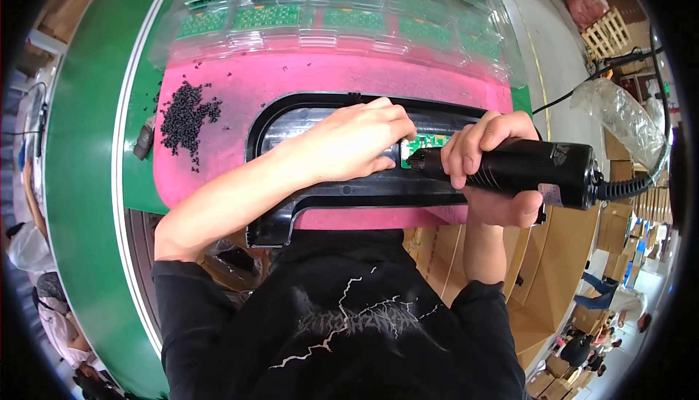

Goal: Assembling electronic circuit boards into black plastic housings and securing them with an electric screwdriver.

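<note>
A black electric screwdriver [535,171] lies nearly level in my right hand [489,154], my fingers wrapped round its body. Its tip points left and meets the near left part of a small green circuit board [435,140]. This board sits inside a long black plastic housing [320,195] with a raised rim. My left hand [368,138] reaches over the housing, fingers curled at the board's left edge. Whatever may be between those fingertips is hidden. Part of the board is covered by my right fingers and the tool.
A pink mat [218,72] lies under the housing, with a pile of small black screws [188,116] at left. Clear plastic trays [320,36] of green boards stand at the back. The screwdriver's cord [628,187] runs right. Cardboard boxes [539,276] stand below right.
</note>
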`<state>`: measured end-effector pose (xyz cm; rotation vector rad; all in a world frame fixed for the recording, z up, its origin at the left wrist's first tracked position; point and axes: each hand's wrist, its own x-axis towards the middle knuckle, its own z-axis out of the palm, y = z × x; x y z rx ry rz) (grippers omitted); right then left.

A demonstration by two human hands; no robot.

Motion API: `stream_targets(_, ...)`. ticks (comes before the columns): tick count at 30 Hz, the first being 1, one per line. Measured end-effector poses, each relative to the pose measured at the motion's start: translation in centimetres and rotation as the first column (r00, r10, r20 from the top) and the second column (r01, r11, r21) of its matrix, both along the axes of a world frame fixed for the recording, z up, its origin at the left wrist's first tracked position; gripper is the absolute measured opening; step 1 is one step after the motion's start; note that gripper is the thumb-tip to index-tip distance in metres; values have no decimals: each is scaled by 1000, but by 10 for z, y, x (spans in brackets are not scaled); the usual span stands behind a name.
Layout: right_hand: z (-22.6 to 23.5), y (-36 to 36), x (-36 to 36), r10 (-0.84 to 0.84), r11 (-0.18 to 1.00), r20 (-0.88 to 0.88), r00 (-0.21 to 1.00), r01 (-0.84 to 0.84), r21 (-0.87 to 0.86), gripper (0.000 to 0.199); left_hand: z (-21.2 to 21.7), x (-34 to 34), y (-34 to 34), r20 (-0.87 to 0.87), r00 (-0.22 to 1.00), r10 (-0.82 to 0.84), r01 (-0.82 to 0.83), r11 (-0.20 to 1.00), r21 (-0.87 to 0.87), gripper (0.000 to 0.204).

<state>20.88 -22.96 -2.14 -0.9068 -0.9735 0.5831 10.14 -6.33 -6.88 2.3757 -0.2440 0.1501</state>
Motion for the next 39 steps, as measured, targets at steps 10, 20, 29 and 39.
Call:
stream_targets(10,1,9,-19,-16,996,23,1000,18,-83,67,-11,-4,-1,131,991,3,-12,998,69,39)
stream_targets(20,3,5,-16,-72,995,10,997,72,-71,69,-7,-2,-7,55,999,0,-5,996,87,42)
stream_targets(29,5,-35,34,-300,953,20,954,298,57,68,-1,1,-14,128,992,9,-40,970,239,46)
stream_targets(39,-7,-43,45,-404,915,0,915,404,-10,68,1,2,-19,98,995,32,-57,966,253,40)
